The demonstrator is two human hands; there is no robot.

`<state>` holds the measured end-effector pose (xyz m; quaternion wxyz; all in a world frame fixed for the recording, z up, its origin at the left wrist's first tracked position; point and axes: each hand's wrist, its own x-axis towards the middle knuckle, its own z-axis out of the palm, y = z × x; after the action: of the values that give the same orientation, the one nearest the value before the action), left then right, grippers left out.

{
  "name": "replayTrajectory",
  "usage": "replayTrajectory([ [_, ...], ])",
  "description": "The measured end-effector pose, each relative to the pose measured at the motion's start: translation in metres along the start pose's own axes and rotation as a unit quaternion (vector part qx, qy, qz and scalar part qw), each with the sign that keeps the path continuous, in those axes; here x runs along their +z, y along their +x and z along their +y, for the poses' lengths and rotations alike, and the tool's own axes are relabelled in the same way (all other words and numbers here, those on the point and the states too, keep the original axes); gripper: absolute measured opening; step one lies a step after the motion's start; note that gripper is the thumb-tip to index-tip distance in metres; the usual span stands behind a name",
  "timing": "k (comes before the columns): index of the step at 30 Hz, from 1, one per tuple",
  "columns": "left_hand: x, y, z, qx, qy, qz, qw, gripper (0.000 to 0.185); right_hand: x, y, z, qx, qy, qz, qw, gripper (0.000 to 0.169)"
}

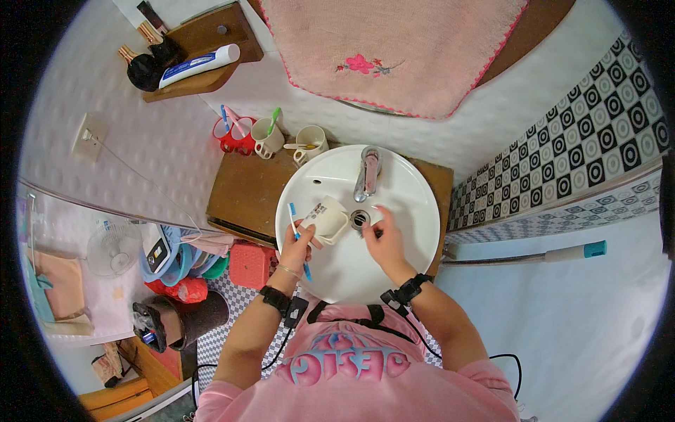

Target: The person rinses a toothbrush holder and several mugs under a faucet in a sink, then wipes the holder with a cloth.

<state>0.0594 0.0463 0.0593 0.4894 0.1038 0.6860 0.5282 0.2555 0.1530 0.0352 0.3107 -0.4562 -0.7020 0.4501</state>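
My left hand (296, 248) grips a cream cup (328, 219) with dark printing, tipped on its side over the white washbasin (419, 227). The same hand holds a blue and white toothbrush (292, 213) against the cup's near side, bristles pointing away from me. Over the basin to the right of the cup hovers my right hand (386, 240), fingers apart and nothing visible in it. Its fingertips are beside the metal drain (360, 218), below the chrome faucet (369, 174). I cannot see the inside of the cup.
Red cups (243, 141) and cream mugs (268, 138) with toothbrushes line the back of the brown counter (250, 187). A toothpaste tube (198, 66) lies on the corner shelf (232, 37). A pink towel (390, 37) hangs above. At left are a red stool (249, 265) and a bin (203, 319).
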Motion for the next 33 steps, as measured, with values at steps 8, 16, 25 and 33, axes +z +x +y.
replayTrajectory([
  [8,0.055,0.023,0.001,0.035,0.135,0.011,0.99,0.062,-0.033,0.092,-0.061,-0.175,-0.467,-0.02,0.867,0.065],
  [16,0.075,0.091,-0.045,0.07,0.236,0.034,0.969,0.072,-0.031,0.124,-0.061,-0.249,-0.464,-0.112,0.843,0.052],
  [25,0.101,0.06,-0.006,0.097,0.311,0.043,0.944,0.063,-0.033,0.133,-0.059,-0.239,-0.472,-0.131,0.838,0.053],
  [33,0.101,0.039,0.018,0.058,0.367,0.03,0.928,0.07,-0.033,0.119,-0.064,-0.201,-0.444,-0.115,0.865,0.056],
])
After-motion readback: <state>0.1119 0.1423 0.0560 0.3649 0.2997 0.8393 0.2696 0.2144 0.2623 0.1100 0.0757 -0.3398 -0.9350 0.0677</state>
